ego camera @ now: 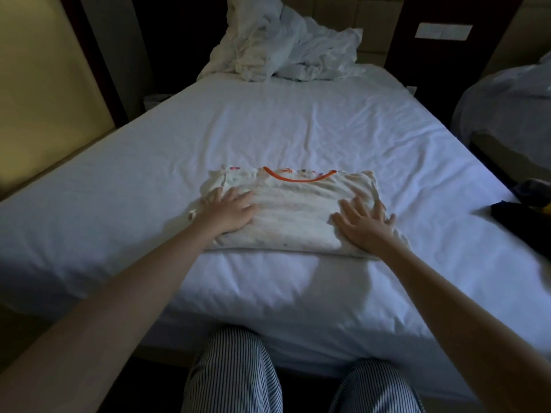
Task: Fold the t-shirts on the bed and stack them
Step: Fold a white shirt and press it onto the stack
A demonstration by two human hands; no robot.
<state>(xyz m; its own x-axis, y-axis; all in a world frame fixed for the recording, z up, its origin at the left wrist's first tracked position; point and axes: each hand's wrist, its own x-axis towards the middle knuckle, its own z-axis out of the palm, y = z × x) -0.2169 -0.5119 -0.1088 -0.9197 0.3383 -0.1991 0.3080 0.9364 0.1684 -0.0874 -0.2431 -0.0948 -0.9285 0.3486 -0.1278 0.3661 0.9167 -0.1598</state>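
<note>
A cream t-shirt point(293, 207) with an orange neckline lies folded into a rectangle near the foot of the bed point(298, 126). My left hand point(229, 211) presses flat on its left side, fingers spread. On the shirt's right side rests my right hand point(365, 223), palm down with straight fingers. A dark garment point(524, 216) with a bit of yellow lies at the bed's right edge, partly cut off by the frame.
A crumpled white duvet point(283, 46) is heaped at the head of the bed. A second bed point(507, 105) stands to the right across a narrow gap. A wall runs along the left side. My striped trouser legs point(232, 374) touch the foot of the bed.
</note>
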